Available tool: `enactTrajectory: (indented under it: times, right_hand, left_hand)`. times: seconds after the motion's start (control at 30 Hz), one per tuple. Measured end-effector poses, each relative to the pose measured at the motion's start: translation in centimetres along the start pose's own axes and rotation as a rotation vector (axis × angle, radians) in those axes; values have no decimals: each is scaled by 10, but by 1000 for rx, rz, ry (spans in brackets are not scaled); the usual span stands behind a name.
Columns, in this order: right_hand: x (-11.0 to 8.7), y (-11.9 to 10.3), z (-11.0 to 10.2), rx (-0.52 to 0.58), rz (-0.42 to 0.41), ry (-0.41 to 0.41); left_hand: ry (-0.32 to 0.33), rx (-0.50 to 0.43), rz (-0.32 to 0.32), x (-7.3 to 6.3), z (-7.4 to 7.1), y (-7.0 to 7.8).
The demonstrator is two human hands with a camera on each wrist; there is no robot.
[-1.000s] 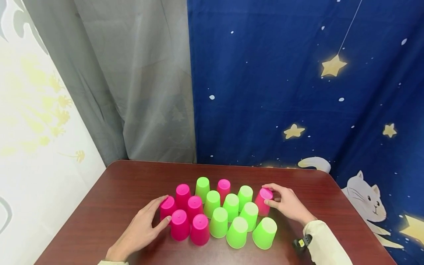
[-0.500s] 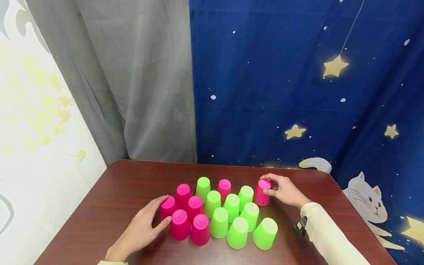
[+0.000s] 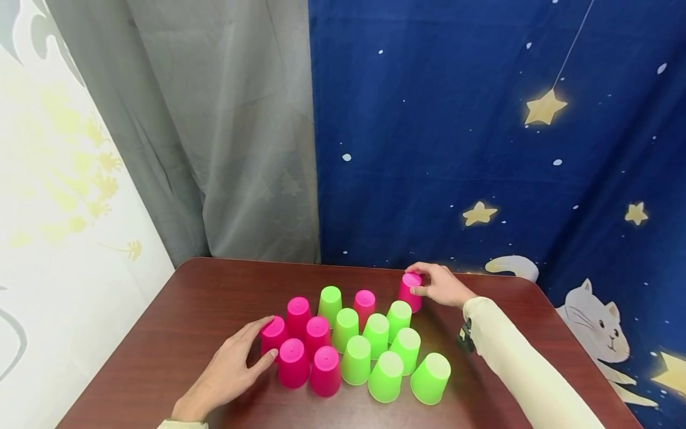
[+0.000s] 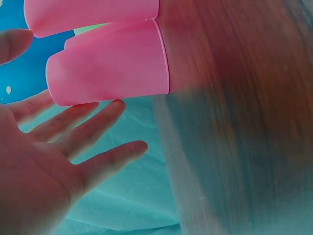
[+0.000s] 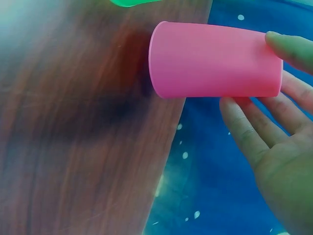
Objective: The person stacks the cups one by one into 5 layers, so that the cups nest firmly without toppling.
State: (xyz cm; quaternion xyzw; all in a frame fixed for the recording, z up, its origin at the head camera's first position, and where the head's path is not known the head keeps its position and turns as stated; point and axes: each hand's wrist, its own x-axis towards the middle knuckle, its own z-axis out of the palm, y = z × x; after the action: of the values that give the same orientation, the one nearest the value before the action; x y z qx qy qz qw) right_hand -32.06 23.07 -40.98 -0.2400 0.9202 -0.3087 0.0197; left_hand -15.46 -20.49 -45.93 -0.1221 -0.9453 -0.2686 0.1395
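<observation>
My right hand (image 3: 443, 286) grips an upside-down pink cup (image 3: 409, 292) between thumb and fingers, at the back right of the group. In the right wrist view the thumb lies on one side of this cup (image 5: 215, 61) near its base, the fingers on the other, its rim close over the table. My left hand (image 3: 225, 366) rests around the group's left end with fingers extended. Its fingertips touch the outer pink cup (image 4: 110, 63) in the left wrist view; the thumb is right at the front-left pink cup (image 3: 293, 363). Several pink and green cups (image 3: 356, 360) stand upside down between the hands.
All cups stand on a brown wooden table (image 3: 214, 298). A lone pink cup (image 3: 364, 307) is at the back between green ones, and a green cup (image 3: 431, 378) marks the front right corner. Behind the table hang a grey curtain (image 3: 257, 149) and a blue starry one (image 3: 418, 149).
My right hand has carried its pink cup backward and left, from the group's right side to behind the back-right green cup. The left hand and the other cups have stayed in place.
</observation>
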Motion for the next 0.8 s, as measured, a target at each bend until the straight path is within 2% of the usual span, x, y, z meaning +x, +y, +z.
enactTrajectory:
  times: [0.13,0.37,0.57,0.8]
  right_hand:
    - [16,-9,1,-10,15,-19]
    - [41,-23,6,-10,22,-39]
    - [61,-30,10,-18,25,-44]
    - [80,-39,18,8,93,-57]
  left_hand:
    - [7,-6,-9,1,2,-2]
    - [62,25,17,5,2,-3]
    - [60,14,2,10,0,1]
    - [101,10,50,16,2,1]
